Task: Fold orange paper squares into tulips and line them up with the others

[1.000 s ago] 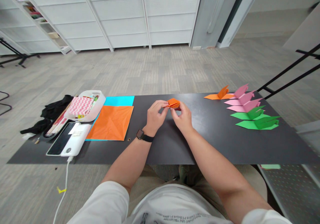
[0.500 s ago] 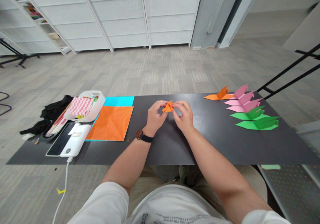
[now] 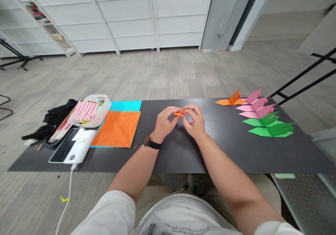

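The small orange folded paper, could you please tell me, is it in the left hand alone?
No, the left hand and the right hand both hold the small orange folded paper.

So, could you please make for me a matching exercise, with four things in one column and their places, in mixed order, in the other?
1. Small folded paper
2. Watch
3. Green figures
4. Cable

A. Hanging below the table
B. Held by left hand and right hand
C. On the left arm
D. Beside the pink figures

Pairs: 1-B, 2-C, 3-D, 4-A
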### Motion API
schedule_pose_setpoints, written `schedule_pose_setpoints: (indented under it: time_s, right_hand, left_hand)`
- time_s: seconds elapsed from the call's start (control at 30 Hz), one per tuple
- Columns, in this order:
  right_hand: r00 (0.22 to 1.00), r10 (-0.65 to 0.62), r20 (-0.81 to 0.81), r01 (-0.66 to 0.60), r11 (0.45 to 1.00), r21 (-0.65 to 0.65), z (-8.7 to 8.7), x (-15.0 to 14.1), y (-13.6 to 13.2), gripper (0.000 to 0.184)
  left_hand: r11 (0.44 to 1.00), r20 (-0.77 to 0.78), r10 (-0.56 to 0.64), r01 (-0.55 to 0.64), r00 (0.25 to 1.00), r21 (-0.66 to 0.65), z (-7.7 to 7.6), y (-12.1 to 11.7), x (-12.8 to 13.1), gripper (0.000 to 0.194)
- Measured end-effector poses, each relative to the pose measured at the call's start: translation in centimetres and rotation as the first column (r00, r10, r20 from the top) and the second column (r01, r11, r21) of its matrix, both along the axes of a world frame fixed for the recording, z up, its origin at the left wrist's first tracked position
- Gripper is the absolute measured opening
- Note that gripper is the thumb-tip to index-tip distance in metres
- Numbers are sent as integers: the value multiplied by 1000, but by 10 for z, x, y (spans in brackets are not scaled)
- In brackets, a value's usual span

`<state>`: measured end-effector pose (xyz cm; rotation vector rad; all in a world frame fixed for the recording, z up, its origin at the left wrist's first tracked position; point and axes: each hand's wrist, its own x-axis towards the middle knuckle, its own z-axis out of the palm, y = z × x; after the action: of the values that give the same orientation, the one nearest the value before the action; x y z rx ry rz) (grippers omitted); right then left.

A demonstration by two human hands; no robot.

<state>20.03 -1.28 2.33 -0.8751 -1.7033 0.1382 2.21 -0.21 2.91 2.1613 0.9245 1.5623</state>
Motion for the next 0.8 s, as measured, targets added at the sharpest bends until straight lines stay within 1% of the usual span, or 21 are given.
schedule_pose_setpoints:
  time_s: [0.13,0.23,0.3,0.4,0.43,0.6,0.67,0.8]
  right_hand:
    - [1000,-7,-29,5,999,-49,0,1,2,13]
    - [996,20,-86,-28,995,-98,0,2,3,23]
    - [995,55,-88,-67,988,-138,1,3,3,23]
    - [996,48,-74,-61,980,-188,2,4,3,7]
    - [996,33,-80,-48,980,-194,3,4,3,4]
    - [993,28,-115,-51,978,-201,5,4,2,8]
    - [993,33,-110,-56,975,-215,6,3,2,8]
    - [996,27,-87,-48,967,-249,8,2,0,9]
  left_hand:
    - [1000,3,-15,15,1000,-7,2,0,0,11]
    - [999,-3,-13,13,1000,-32,4,0,0,9]
    - [999,-4,-1,1,1000,-48,6,-1,0,11]
    - [998,3,26,-26,1000,-58,8,-2,0,16]
    - [998,4,29,-29,1000,-62,9,-3,0,17]
    - [993,40,50,-45,998,-107,10,-5,0,22]
    - [990,65,61,-52,996,-135,10,-5,-1,25]
    - [983,90,47,-30,995,-183,10,-4,-1,30]
